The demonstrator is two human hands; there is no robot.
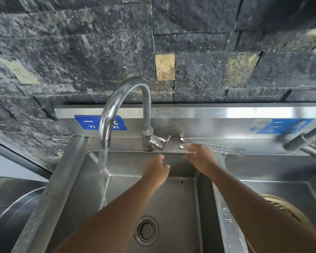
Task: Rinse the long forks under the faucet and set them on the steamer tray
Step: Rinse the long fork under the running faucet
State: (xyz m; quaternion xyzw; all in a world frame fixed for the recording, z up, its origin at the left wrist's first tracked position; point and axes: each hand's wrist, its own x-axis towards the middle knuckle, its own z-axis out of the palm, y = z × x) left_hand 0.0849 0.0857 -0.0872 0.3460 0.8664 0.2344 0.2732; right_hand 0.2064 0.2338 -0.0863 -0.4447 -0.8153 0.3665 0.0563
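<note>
Two long thin forks with twisted stems lie side by side on the sink's back ledge, the far fork (pixel 215 145) and the near fork (pixel 228 153), spoon ends left, prongs right. My right hand (pixel 201 157) hovers over their left ends, fingers apart, holding nothing. My left hand (pixel 156 172) is over the sink basin, fingers loosely spread, empty. The faucet (pixel 117 105) runs a stream of water (pixel 103 172) into the left part of the basin. A woven bamboo steamer tray (pixel 285 209) shows partly at lower right, behind my right forearm.
The steel sink (pixel 179 198) has a drain strainer (pixel 146 230). The faucet handle (pixel 161 142) sits just left of the forks. A second faucet (pixel 306 141) juts in at the right. A round metal lid or pot (pixel 13 210) is at lower left. Stone wall behind.
</note>
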